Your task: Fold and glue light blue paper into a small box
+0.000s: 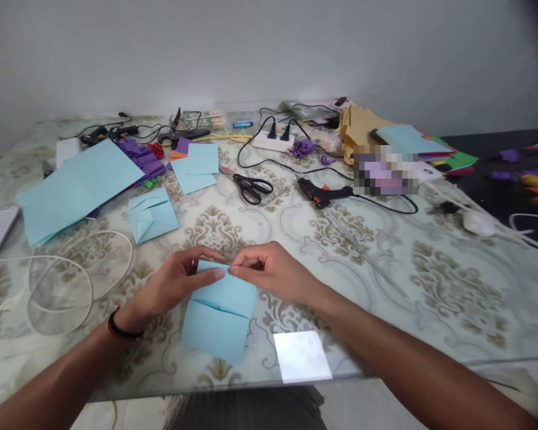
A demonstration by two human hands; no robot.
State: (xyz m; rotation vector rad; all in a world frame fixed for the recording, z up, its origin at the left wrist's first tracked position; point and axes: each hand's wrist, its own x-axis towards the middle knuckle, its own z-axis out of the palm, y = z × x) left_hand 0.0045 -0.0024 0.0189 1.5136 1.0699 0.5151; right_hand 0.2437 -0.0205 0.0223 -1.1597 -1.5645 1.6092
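A sheet of light blue paper [226, 292] lies in front of me, with a dark crosswise gap or fold line across its middle. My left hand [183, 275] has its thumb on the paper near the top edge, with the fingers curled behind. Beside it, my right hand [269, 272] pinches the same top edge, and the two thumbs nearly meet. Both hands hide parts of that edge. A folded light blue paper piece [155, 218] rests beyond my left hand, creased into triangles and flaps.
Large blue sheets [80, 185] lie at left, near looped white cable [92, 286]. Farther back are smaller blue squares [201, 161], black-handled scissors [253, 188], a glue gun [325, 192] with its cord, and a power strip [273, 140]. Stacked coloured paper [412, 140] sits at right.
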